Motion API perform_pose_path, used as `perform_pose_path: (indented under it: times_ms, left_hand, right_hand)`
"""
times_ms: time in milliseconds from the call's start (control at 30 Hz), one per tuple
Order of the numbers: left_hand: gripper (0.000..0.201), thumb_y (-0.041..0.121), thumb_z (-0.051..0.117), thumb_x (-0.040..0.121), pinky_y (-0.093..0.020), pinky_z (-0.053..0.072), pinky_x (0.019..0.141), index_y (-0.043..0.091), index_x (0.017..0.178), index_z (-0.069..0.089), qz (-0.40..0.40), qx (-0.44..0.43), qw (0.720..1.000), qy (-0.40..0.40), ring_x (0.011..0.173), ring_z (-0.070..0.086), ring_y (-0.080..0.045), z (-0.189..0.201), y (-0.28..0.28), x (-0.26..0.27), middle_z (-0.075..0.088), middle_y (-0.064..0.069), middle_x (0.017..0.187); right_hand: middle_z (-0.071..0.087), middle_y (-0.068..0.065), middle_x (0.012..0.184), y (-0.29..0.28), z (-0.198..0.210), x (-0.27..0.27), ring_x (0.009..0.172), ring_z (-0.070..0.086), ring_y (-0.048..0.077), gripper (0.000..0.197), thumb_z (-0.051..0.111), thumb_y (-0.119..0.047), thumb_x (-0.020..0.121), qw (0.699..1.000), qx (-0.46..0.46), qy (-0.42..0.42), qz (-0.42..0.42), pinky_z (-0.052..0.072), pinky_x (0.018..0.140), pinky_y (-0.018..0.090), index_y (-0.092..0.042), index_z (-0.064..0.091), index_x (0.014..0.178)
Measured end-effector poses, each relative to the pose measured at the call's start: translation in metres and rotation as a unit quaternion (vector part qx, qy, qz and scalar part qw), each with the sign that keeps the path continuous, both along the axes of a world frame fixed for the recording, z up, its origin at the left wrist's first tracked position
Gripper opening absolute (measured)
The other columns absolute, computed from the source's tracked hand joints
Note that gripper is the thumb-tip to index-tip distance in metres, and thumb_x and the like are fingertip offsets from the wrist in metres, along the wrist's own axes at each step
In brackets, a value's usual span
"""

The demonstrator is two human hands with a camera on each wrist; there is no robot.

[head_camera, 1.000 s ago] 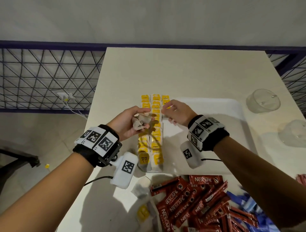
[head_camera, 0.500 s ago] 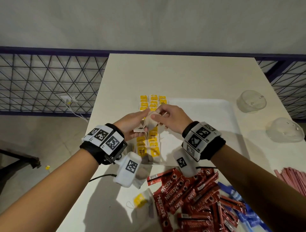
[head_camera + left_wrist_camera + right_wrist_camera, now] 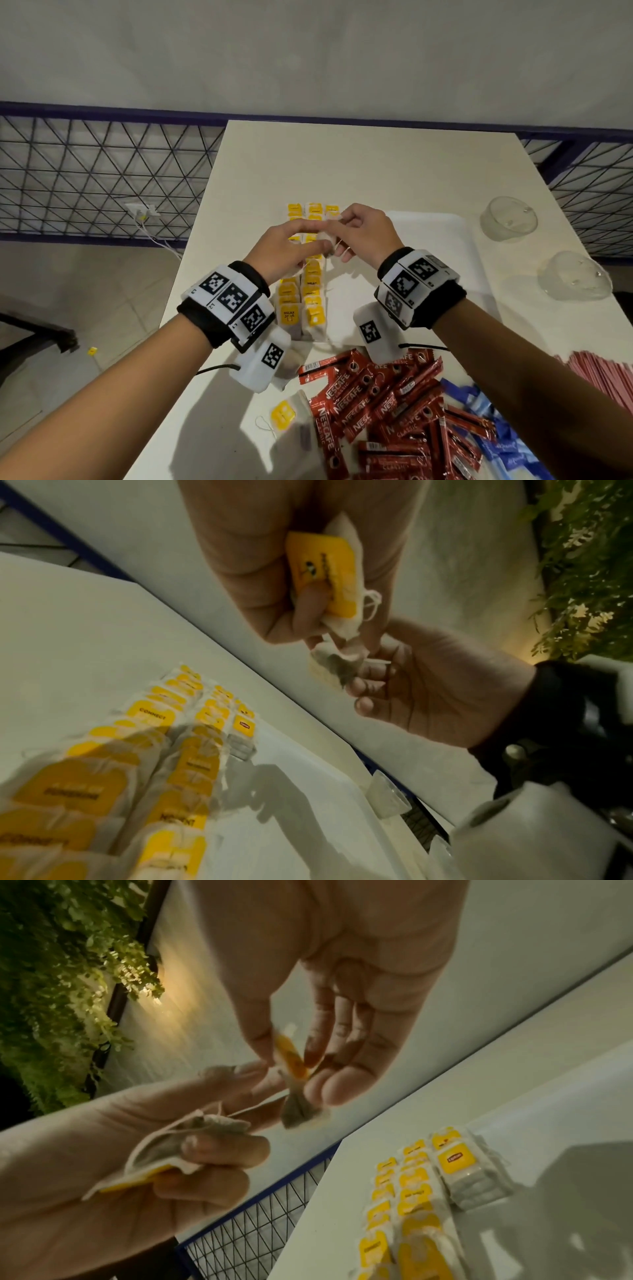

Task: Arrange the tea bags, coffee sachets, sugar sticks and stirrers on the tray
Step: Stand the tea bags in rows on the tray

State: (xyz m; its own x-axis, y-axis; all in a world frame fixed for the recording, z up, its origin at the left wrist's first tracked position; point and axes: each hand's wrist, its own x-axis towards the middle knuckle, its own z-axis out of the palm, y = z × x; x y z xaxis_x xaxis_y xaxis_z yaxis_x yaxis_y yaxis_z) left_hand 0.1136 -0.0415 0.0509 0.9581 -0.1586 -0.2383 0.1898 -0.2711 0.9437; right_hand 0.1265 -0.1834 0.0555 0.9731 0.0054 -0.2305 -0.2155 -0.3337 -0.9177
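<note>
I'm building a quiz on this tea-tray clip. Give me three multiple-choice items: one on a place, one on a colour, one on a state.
1. Where do the coffee sachets lie?
A. near table edge
B. in the bowls
C. on the floor

2. What colour are the tags of the laid-out tea bags?
A. green
B. yellow
C. blue

3. What is the right hand doing?
A. resting flat
B. pointing
C. pinching a tea bag

Answers: 1 A, the red pile sits nearest the camera; 2 B, every tag shows yellow; 3 C, fingertips clamp the bag.
</note>
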Motion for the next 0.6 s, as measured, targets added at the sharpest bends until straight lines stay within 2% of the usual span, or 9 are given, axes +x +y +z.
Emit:
perform_pose_path:
  times_ms: [67, 133, 167, 233, 333, 400, 467, 600]
  left_hand:
    - [0.019, 0.018, 0.070, 0.081, -0.009, 0.034, 0.043, 0.020, 0.099, 0.063, 0.000, -0.005, 1.000, 0.009, 0.037, 0.043, 0.002, -0.003, -0.001, 0.001, 0.057, 0.017, 0.063]
    - [0.009, 0.020, 0.068, 0.083, -0.011, 0.035, 0.043, 0.020, 0.089, 0.062, -0.004, -0.015, 1.000, 0.020, 0.038, 0.043, 0.001, -0.007, -0.003, 0.001, 0.059, 0.014, 0.070]
    - [0.005, 0.020, 0.065, 0.086, -0.013, 0.034, 0.043, 0.019, 0.085, 0.061, -0.002, -0.021, 1.000, 0.021, 0.037, 0.042, -0.001, -0.009, -0.004, 0.001, 0.058, 0.011, 0.067]
    - [0.018, 0.021, 0.055, 0.093, -0.017, 0.034, 0.044, 0.013, 0.077, 0.058, 0.012, -0.019, 1.000, 0.021, 0.036, 0.041, -0.002, -0.015, -0.004, 0.003, 0.051, 0.006, 0.057]
    - [0.031, 0.021, 0.049, 0.096, -0.017, 0.033, 0.044, 0.014, 0.067, 0.055, 0.021, -0.011, 0.999, 0.040, 0.035, 0.040, -0.002, -0.020, -0.002, 0.006, 0.047, 0.012, 0.043]
    - [0.032, 0.020, 0.049, 0.096, -0.015, 0.032, 0.042, 0.016, 0.065, 0.056, 0.012, -0.014, 0.999, 0.049, 0.035, 0.039, -0.002, -0.021, -0.002, 0.007, 0.049, 0.010, 0.046]
    - [0.030, 0.020, 0.050, 0.095, -0.013, 0.033, 0.042, 0.015, 0.066, 0.058, -0.001, -0.009, 0.999, 0.049, 0.036, 0.040, -0.001, -0.024, -0.001, 0.008, 0.048, 0.003, 0.056]
    - [0.025, 0.021, 0.053, 0.094, -0.014, 0.036, 0.049, 0.018, 0.070, 0.061, -0.023, 0.002, 0.999, 0.043, 0.040, 0.042, -0.002, -0.028, 0.000, 0.011, 0.050, 0.002, 0.061]
  right_hand:
    - [0.062, 0.009, 0.060, 0.001, 0.004, -0.002, 0.052, 0.058, 0.023, 0.024, 0.070, -0.028, 0.079, 0.999, 0.039, 0.021, -0.004, 0.053, 0.061, 0.036, -0.012, 0.053, 0.073]
    - [0.063, 0.008, 0.062, 0.002, 0.006, -0.003, 0.056, 0.060, 0.023, 0.024, 0.069, -0.032, 0.080, 0.998, 0.058, 0.036, 0.004, 0.055, 0.066, 0.038, -0.011, 0.056, 0.075]
    - [0.062, 0.008, 0.063, 0.002, 0.007, -0.004, 0.057, 0.060, 0.024, 0.023, 0.067, -0.031, 0.082, 0.997, 0.063, 0.040, 0.010, 0.055, 0.066, 0.038, -0.010, 0.058, 0.075]
    - [0.061, 0.008, 0.064, 0.001, 0.006, -0.004, 0.056, 0.057, 0.023, 0.018, 0.062, -0.022, 0.087, 0.997, 0.065, 0.037, 0.019, 0.053, 0.062, 0.035, -0.010, 0.059, 0.074]
    - [0.058, 0.004, 0.065, -0.004, 0.002, -0.004, 0.054, 0.055, 0.019, 0.012, 0.057, -0.009, 0.087, 0.999, 0.020, 0.001, 0.037, 0.049, 0.058, 0.031, -0.016, 0.060, 0.078]
    - [0.054, -0.001, 0.066, -0.008, -0.001, -0.004, 0.055, 0.054, 0.016, 0.017, 0.055, -0.005, 0.086, 0.997, -0.019, -0.030, 0.063, 0.046, 0.059, 0.027, -0.022, 0.061, 0.085]
    - [0.051, -0.005, 0.069, -0.011, -0.007, -0.003, 0.057, 0.051, 0.012, 0.021, 0.056, -0.008, 0.088, 0.994, -0.050, -0.053, 0.086, 0.043, 0.063, 0.021, -0.027, 0.062, 0.092]
    - [0.048, -0.009, 0.072, -0.015, -0.020, 0.002, 0.054, 0.048, -0.001, 0.017, 0.058, -0.015, 0.089, 0.990, -0.088, -0.070, 0.089, 0.037, 0.064, 0.013, -0.023, 0.067, 0.102]
